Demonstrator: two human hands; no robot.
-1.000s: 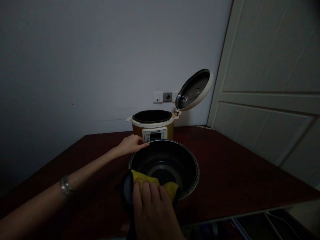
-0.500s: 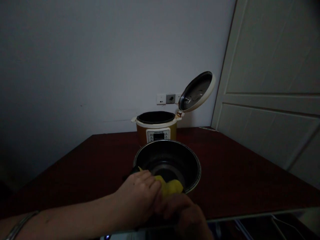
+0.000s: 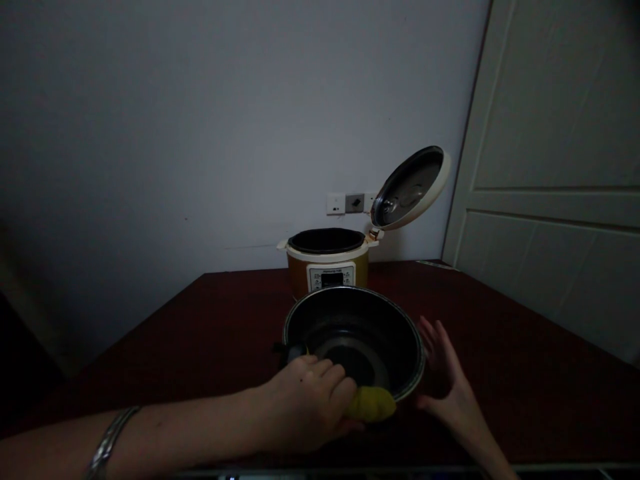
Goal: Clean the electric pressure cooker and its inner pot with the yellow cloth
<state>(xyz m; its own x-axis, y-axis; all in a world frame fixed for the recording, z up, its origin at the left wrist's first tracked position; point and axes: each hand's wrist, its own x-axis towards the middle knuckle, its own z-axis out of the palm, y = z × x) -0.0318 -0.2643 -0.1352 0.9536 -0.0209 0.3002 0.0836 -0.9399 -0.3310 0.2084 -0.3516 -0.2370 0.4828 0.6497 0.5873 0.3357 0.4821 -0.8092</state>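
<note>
A dark inner pot (image 3: 395, 333) with a metal rim stands on the dark red table (image 3: 525, 373) in front of me. My left hand (image 3: 305, 410) is closed on a yellow cloth (image 3: 373, 403) at the pot's near rim. My right hand (image 3: 445, 373) is open, fingers spread, right beside the pot's outer right wall; whether it touches is unclear. Behind the pot stands a yellow-and-white rice cooker (image 3: 327, 263) with its lid (image 3: 413, 188) swung up and open to the right.
A bracelet (image 3: 107, 443) sits on my left wrist. Wall sockets (image 3: 347, 203) are on the grey wall behind the cooker. A white door (image 3: 560, 200) stands at the right. The table's near edge runs along the bottom of the view.
My left hand came back from the pot's far rim and took over the yellow cloth. My right hand let go of the cloth and moved to the pot's right side, open.
</note>
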